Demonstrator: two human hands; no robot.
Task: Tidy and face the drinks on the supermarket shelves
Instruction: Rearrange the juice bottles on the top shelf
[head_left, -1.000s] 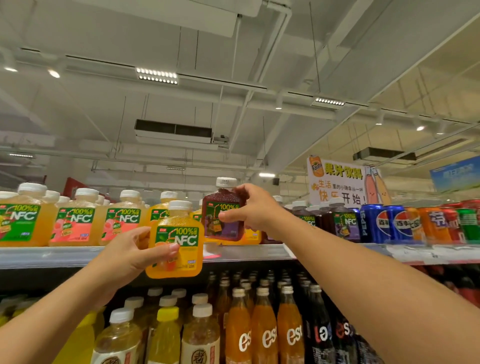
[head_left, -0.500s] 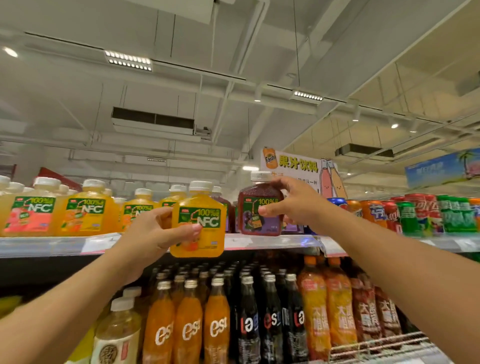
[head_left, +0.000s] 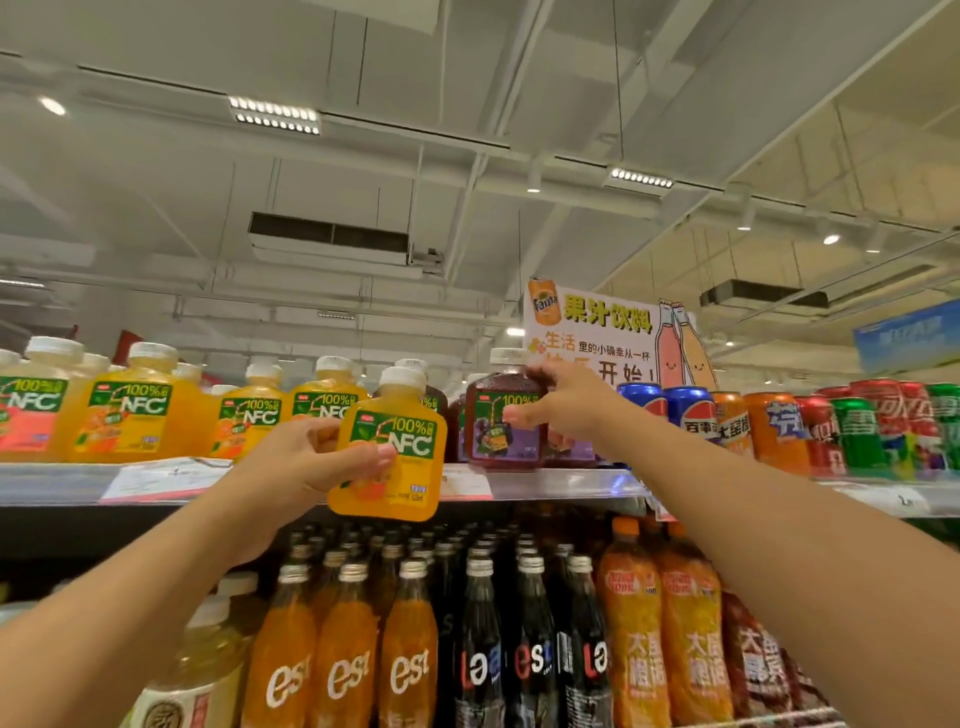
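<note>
Below shelf edge, left hand (head_left: 306, 462) gripping orange bottle (head_left: 389, 457)

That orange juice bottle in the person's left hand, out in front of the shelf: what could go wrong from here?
1. The orange NFC bottle hangs in front of the shelf edge, held only by the left hand from one side; a slip could drop it.
2. The right hand holds the purple juice bottle at the very front of the shelf; a nudge might tip it off.
3. Neighbouring orange bottles stand close, so sliding one in may knock them.
</note>
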